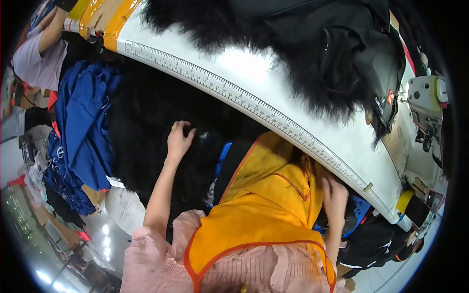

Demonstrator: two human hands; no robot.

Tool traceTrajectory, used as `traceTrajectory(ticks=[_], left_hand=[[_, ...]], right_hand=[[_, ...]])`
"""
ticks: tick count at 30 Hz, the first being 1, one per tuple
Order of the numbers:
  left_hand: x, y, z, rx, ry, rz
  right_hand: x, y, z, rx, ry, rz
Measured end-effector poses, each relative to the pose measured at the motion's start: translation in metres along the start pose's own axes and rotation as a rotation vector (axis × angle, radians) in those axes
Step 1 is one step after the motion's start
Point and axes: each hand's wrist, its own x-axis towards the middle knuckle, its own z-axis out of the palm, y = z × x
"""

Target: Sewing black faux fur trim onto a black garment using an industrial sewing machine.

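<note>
A large pile of black furry garments (141, 127) lies to my left, below the table's near edge. My left hand (181, 140) is on this pile with its fingers bent into the dark fur, gripping it; how much it holds is hard to see against the black. My right hand (335, 198) is low beside the yellow apron (264, 205) on my body, close under the table edge. Its fingers are bent and partly hidden, and nothing can be made out in them. Another black garment with fluffy trim (322, 63) is spread on the white table (234, 61).
A printed ruler strip (229, 90) runs along the table edge. A sewing machine head (424, 97) stands at the right. Blue garments (85, 122) hang at the left, near another person's arm (51, 34). Dark clothes (369, 246) are heaped at the lower right.
</note>
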Motion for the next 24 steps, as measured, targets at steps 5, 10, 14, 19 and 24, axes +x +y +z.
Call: traceTrajectory(ticks=[5, 10, 14, 19, 24], left_hand=[[-0.011, 0.014, 0.005, 0.087, -0.086, 0.002], [0.001, 0.12, -0.078, -0.334, -0.188, 0.065], [-0.029, 0.226, -0.083, -0.225, -0.382, 0.739], [-0.054, 0.234, -0.078, -0.487, -1.07, 0.472], [-0.011, 0.139, -0.138, -0.305, -0.904, -0.127]], right_hand=[[0.027, -0.072, 0.031, 0.277, -0.373, -0.521], [0.018, -0.078, 0.047, 0.659, -0.349, -0.407], [0.03, -0.094, 0.025, 1.501, -0.136, -0.282], [-0.02, -0.003, -0.071, 1.653, 0.717, 0.135], [-0.126, 0.183, -0.152, 1.185, 1.568, 0.303]])
